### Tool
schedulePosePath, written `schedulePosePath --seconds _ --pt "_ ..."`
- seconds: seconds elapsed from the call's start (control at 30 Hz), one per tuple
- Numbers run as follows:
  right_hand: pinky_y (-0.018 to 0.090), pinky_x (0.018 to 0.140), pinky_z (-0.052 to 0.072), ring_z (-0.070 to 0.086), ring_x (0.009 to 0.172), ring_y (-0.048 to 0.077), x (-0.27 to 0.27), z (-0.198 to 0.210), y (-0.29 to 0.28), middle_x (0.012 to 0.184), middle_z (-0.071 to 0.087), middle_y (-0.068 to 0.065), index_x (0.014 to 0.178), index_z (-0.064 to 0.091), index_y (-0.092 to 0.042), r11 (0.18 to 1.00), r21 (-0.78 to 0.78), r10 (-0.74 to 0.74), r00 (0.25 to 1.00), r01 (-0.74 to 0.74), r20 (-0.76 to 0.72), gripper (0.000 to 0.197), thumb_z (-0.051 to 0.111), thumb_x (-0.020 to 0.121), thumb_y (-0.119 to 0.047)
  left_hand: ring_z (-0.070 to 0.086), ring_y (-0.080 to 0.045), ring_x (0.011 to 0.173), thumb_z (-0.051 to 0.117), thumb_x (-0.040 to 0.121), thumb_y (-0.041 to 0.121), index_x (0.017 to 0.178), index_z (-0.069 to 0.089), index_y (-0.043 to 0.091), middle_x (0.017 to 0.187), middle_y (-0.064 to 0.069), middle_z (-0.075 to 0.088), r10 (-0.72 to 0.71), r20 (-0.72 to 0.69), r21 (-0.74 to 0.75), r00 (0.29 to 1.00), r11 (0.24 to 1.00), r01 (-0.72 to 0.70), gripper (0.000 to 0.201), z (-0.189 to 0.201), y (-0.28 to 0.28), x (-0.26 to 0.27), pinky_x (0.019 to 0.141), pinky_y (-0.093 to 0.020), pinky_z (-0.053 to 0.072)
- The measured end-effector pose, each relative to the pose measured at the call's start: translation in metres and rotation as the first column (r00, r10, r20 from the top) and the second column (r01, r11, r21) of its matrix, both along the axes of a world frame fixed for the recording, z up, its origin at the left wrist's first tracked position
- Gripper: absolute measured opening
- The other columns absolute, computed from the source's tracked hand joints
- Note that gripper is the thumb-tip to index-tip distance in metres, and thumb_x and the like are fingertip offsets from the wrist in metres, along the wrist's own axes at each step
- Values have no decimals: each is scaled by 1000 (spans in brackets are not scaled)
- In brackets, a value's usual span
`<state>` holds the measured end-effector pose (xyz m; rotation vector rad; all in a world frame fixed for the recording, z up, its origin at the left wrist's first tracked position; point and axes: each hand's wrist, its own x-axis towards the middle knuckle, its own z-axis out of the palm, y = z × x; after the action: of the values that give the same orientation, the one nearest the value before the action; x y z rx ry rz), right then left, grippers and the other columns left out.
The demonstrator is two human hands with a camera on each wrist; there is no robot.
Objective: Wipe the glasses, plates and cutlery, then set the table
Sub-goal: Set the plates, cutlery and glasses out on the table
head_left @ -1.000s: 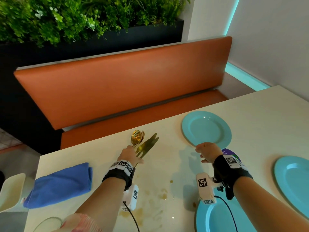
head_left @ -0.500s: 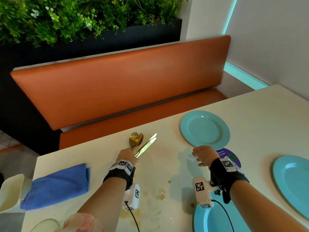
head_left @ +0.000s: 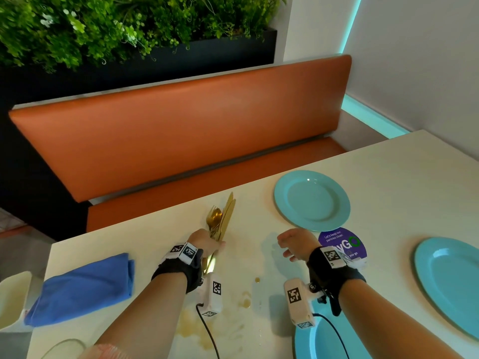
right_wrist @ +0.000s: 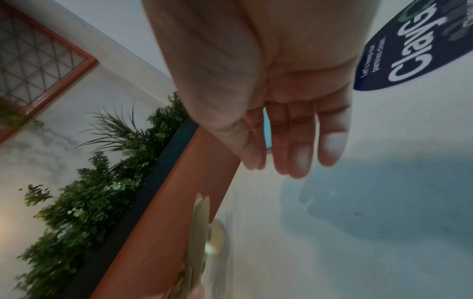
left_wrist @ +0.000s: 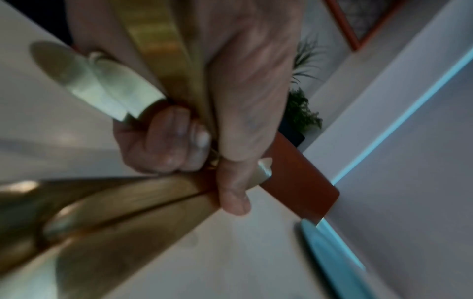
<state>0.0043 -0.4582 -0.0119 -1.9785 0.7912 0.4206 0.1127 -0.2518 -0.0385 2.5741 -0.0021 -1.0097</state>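
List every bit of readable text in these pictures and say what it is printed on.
"Let's keep our pantries clean." on the purple sticker stuck to the table.
Large white-and-green logo on the same sticker: partly hidden, seems to read "Clevgo"; not certain.
"you go" in small print under the logo, its start hidden.
Black-and-white square codes on the wrist cameras: patterns, no words.
Nothing else carries text.

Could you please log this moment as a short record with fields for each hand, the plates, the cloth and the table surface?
left hand: grips a bundle of gold cutlery by the handles, lifted above the table
right hand: holds nothing, fingers relaxed, above the table
plates: three teal plates on the table, far, right, near
cloth: blue cloth folded at the left edge, untouched
table surface: brownish spill stains between the arms; purple round sticker behind the right wrist
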Motion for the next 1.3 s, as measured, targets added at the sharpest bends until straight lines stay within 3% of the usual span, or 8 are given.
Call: schedulePosePath --seconds 0.17,0.3,0.47,0.73,0.9,0.97,1.07,1.3 --pt "16 75 43 56 79 9 3 13 16 96 63 -5 102 70 -20 964 -241 178 948 -114 262 21 55 89 -11 53 -20 83 66 81 48 112 56 1 87 -5 57 46 -101 -165 994 984 -62 56 18 -24 -7 72 -27 40" --pt "24 86 50 61 91 15 6 21 25 110 65 0 111 70 -22 798 -532 517 774 -282 365 32 60 85 -6 51 -16 76 66 80 49 106 61 7 81 -4 56 -11 -126 -205 992 979 -15 49 36 -39 -17 72 -28 40" --pt "14 47 52 66 57 12 4 25 22 74 69 -5 75 78 -26 612 -737 726 575 -288 378 34 90 48 -9 49 -22 69 69 80 39 82 62 12 76 -8 57 -71 -222 -332 972 943 -8 28 49 -47 -24 71 -32 43" --pt "20 42 51 65 57 16 15 24 14 68 68 -3 71 76 -22 511 -843 822 383 -169 422 20 87 57 -13 56 -17 69 64 86 38 79 61 12 71 -3 61 -5 -174 -380 985 923 -62 26 63 -44 -22 72 -28 49" --pt "22 40 49 63 56 17 26 18 11 65 66 -4 70 75 -22 491 -853 773 540 -175 334 16 85 61 -14 51 -17 60 69 80 44 72 58 12 65 -4 58 171 -159 -412 972 883 -223 35 61 -38 -11 72 -32 51" --pt "26 62 53 66 82 19 32 23 5 90 69 -3 91 75 -23 562 -785 652 723 -258 229 12 70 81 -19 44 -15 49 67 83 42 74 56 10 60 -3 52 244 -114 -396 963 878 -269 35 62 -32 -3 53 -25 40" --pt "27 86 49 59 104 18 47 26 -8 112 66 -5 105 71 -25 748 -584 426 903 -316 57 20 58 89 -27 49 -19 61 66 82 44 91 60 7 66 -3 53 334 -35 -409 942 856 -318 39 63 -19 11 63 -27 40" --pt "26 96 44 55 118 19 98 0 -11 129 57 2 126 57 -16 759 -527 260 921 -381 -292 49 43 92 -49 50 -17 72 62 86 44 84 52 12 72 -2 50 323 20 -371 946 881 -293 33 61 -3 29 74 -31 41"
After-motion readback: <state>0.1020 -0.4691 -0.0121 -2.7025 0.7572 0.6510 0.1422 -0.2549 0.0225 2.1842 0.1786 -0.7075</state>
